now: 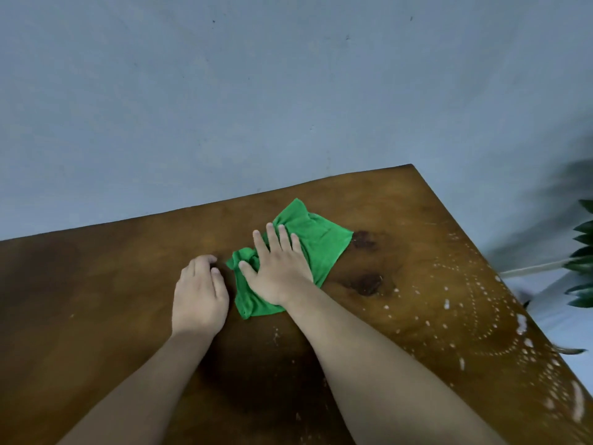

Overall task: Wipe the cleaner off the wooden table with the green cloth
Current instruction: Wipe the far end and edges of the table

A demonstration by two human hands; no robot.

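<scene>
Head view: green cloth (316,242) under right hand's (279,274) straight fingers (273,236); left hand (199,293) loosely curled.

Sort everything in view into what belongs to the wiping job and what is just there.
Belongs to the job: green cloth, flat under the right hand; wooden table; white cleaner spatter along the table's right side; left hand, resting on the table beside the cloth.

Just there: plant leaves at the right edge; blue-grey wall behind.
</scene>
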